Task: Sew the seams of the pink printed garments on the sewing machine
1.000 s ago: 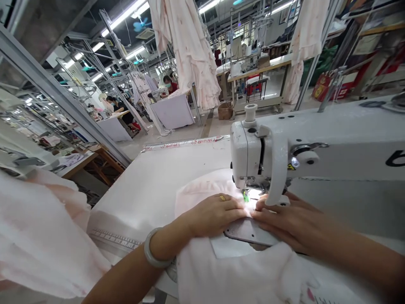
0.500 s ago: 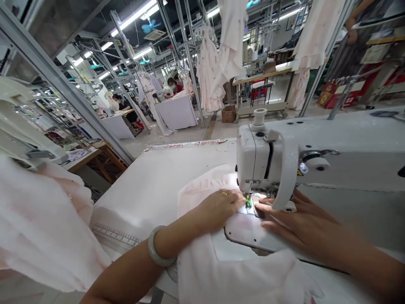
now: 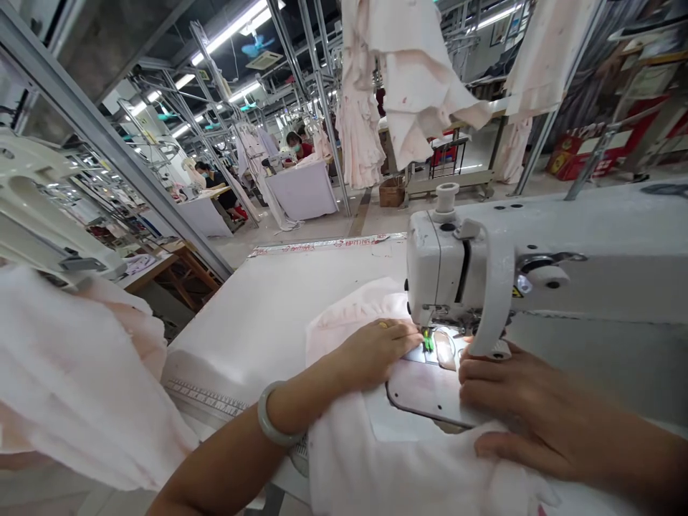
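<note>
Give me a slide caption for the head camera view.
Left hand and right hand rest on pale pink fabric at the needle of a white sewing machine.

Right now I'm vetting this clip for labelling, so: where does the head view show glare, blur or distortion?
Head view: the machine's lamp brightens the needle plate between left hand and right hand; ceiling tube lights blow out white; the pink cloth at lower left is soft; the wide lens slants the grey beam.
</note>
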The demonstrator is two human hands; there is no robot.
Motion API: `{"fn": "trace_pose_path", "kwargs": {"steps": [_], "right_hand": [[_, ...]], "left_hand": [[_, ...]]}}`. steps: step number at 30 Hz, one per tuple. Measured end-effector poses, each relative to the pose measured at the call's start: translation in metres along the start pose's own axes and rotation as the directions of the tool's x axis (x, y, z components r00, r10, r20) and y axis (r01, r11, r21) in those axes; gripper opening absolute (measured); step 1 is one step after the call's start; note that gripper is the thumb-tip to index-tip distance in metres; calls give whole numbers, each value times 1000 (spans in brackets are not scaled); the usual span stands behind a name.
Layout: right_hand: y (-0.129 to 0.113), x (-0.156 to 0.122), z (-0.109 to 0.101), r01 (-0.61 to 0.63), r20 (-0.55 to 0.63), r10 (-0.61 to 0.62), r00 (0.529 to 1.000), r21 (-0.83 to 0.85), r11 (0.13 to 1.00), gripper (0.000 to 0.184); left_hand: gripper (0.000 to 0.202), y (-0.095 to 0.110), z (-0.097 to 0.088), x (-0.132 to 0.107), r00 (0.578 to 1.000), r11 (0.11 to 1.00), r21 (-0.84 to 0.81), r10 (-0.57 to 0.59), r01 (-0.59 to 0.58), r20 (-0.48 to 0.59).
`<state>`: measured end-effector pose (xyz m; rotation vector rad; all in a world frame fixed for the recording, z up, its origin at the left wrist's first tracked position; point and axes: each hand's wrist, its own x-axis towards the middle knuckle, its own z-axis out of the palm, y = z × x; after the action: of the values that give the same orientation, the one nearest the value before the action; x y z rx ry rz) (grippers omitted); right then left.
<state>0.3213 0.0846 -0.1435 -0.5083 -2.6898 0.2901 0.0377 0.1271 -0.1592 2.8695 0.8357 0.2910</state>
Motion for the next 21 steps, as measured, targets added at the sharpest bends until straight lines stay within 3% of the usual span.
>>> {"fn": "trace_pose_path", "kwargs": {"steps": [5, 9, 12, 14, 17, 19, 21], "right_hand": [[-1, 3, -4, -30, 27, 27, 999, 145, 989, 52], [-11, 6, 6, -5, -17, 8, 1000, 130, 991, 54], [-19, 12, 24, -38, -124, 41, 991, 30, 999, 47], [-20, 15, 36, -75, -228, 57, 972, -70, 995, 43], [-16, 16, 44, -109, -358, 28, 933, -210, 972, 32], [-12, 14, 40, -124, -405, -8, 914, -299, 946, 30], [-10, 11, 32, -129, -421, -36, 906, -357, 925, 33]], "left_hand": [[39, -9, 3, -4, 998, 999, -4, 33, -34, -49], [49, -45, -7, -7, 996, 995, -55, 78, -80, -39], [62, -78, -25, -9, 997, 996, -67, -63, 65, 36], [62, -86, -39, -11, 981, 981, -57, -185, 188, 59], [52, -67, -54, -14, 973, 968, -93, -229, 232, 35], [48, -37, -58, -12, 977, 950, -227, -208, 215, 54], [48, -4, -58, -9, 964, 896, -361, -219, 260, 151]]}}
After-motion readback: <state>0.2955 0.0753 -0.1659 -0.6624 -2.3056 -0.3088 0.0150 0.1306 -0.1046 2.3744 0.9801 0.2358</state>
